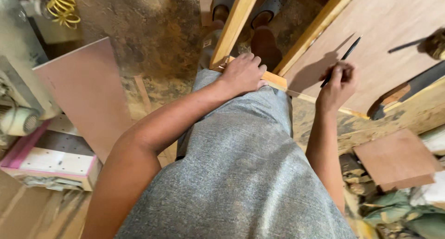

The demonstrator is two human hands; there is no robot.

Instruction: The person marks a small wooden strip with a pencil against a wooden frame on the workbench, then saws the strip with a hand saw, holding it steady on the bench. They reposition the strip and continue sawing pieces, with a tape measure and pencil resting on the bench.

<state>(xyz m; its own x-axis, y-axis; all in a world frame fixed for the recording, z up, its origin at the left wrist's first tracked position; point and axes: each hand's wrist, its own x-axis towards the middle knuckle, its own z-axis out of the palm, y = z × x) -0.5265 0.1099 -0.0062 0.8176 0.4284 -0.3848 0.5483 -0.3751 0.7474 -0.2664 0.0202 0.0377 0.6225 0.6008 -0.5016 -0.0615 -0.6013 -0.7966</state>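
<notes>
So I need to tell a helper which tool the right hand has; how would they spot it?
Start at the wide plywood sheet at the upper right. At its near edge the right hand pinches a pencil. It is thin, dark and straight, slanting up over the sheet, unlike the pale wooden strips beside it.

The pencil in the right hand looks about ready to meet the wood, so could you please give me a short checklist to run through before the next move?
1. Right hand grips the pencil firmly: ok, fingers closed round its lower part.
2. Pencil tip placement: cannot tell, the lower end is hidden by the fingers.
3. Left hand steadies the wooden frame: ok, palm pressed flat on the frame's corner.
4. Plywood panel bare where the pencil is: ok, only the hand's shadow falls there.
5. Frame seated squarely on the panel: cannot tell, the corner joint is covered by the left hand.
6. Footing: not ok, scraps and offcuts lie on the floor at the right.
</notes>
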